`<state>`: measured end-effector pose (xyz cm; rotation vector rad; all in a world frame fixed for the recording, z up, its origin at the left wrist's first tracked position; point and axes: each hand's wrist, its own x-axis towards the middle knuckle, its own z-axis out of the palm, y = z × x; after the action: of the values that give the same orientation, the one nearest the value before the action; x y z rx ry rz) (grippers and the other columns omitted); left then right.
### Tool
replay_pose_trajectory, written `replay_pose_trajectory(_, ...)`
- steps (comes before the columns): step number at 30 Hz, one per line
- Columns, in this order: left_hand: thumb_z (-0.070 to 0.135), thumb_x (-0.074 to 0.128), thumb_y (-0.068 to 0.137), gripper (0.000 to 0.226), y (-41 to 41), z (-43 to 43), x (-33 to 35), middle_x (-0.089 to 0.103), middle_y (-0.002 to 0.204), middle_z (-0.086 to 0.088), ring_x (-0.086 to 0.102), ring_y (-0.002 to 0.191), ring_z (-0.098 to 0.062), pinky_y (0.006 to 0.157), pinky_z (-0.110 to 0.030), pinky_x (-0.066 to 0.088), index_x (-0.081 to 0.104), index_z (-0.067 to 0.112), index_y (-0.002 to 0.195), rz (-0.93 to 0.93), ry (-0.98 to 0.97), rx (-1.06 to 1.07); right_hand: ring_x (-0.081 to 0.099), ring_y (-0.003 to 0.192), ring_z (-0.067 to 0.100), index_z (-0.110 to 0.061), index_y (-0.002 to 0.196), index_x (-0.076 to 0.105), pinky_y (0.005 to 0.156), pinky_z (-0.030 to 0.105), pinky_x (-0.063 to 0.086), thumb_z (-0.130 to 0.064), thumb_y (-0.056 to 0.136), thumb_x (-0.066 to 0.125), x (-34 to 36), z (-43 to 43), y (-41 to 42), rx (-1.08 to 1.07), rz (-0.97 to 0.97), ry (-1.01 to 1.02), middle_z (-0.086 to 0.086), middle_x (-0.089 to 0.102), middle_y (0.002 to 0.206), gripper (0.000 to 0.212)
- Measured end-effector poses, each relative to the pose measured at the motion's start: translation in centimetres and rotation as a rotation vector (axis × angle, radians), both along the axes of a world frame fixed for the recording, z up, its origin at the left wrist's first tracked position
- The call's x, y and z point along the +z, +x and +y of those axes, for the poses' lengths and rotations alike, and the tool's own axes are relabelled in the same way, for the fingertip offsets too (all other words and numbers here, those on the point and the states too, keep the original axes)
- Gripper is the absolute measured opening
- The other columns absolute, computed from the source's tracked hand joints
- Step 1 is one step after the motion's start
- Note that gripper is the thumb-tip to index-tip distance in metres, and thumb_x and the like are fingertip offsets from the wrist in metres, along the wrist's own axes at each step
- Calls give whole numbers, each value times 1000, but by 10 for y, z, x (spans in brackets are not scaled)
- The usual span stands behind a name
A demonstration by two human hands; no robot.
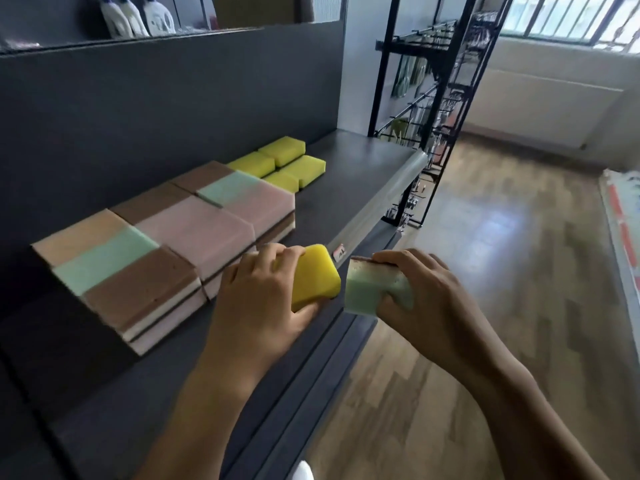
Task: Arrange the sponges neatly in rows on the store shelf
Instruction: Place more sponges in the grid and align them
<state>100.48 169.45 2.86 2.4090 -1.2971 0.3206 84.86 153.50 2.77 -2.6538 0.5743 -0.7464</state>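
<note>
My left hand (258,299) grips a yellow sponge (317,275) just above the front edge of the dark grey shelf (346,181). My right hand (422,299) holds a pale green sponge with a brown scouring top (367,289) out past the shelf edge, over the floor. On the shelf lies a stacked block of pink, brown, green and peach sponges (166,244) set in rows. Behind it, further along the shelf, several yellow sponges (280,161) lie together in a tight group.
A clear price strip (381,202) runs along the shelf's front edge. A black wire rack (426,109) with hanging goods stands beyond the shelf's end. White bottles (138,15) stand on the shelf above. Wooden floor (485,271) spreads to the right, with a barred window (571,15) behind.
</note>
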Motion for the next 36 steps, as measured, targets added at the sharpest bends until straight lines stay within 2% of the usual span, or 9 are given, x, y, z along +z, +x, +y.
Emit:
replay_pose_trajectory(6,60,74,71,67,39,-74,-2,59,112,-2,58,94,-26,75,-40,47,54,22,121,2,-37,-39,59,99,21,-21,121,63,76,29,49,-33,73,60,11,-63,40,-50,0,-52,-1,66,114,49)
replay_pose_trajectory(13,65,60,76,70,67,-141,-9,55,122,-1,55,103,-21,84,-39,49,47,22,130,46,-8,-53,56,98,20,-25,120,63,76,34,52,-29,71,58,5,-136,78,-27,43,-24,-3,66,112,49)
replay_pose_trajectory(18,64,58,80,69,86,-195,-16,52,129,-1,53,112,-21,91,-38,47,44,24,134,39,16,33,57,95,20,-25,119,64,74,36,54,-30,73,61,-2,-202,112,83,35,-38,-3,67,110,46)
replay_pose_trajectory(22,67,58,78,71,105,-232,-21,51,130,2,52,112,-20,87,-36,44,45,25,133,80,54,158,58,95,18,-29,119,61,75,38,55,-37,76,58,-8,-254,146,194,34,-31,-6,66,111,44)
replay_pose_trajectory(25,60,63,75,67,119,-252,-27,53,127,0,54,109,-23,87,-38,45,48,25,130,84,80,242,58,95,17,-32,121,59,76,33,52,-42,76,52,-10,-286,170,290,33,-19,-8,65,111,46)
replay_pose_trajectory(28,60,62,75,67,126,-264,-34,53,126,0,55,107,-23,87,-39,46,49,25,130,103,107,303,56,96,15,-31,124,59,76,29,51,-42,77,52,-10,-308,189,374,53,-3,-8,64,111,48)
replay_pose_trajectory(34,60,63,71,67,128,-278,-52,55,124,-1,57,104,-26,85,-42,47,52,23,126,125,115,397,58,89,20,-23,118,66,73,33,52,-36,73,51,-12,-322,216,546,16,26,-5,66,104,49)
replay_pose_trajectory(36,60,62,73,67,127,-281,-55,54,127,-2,56,107,-28,89,-43,46,51,23,127,126,117,419,58,90,20,-23,118,66,75,34,52,-34,74,51,-12,-326,220,578,22,26,-5,66,105,47)
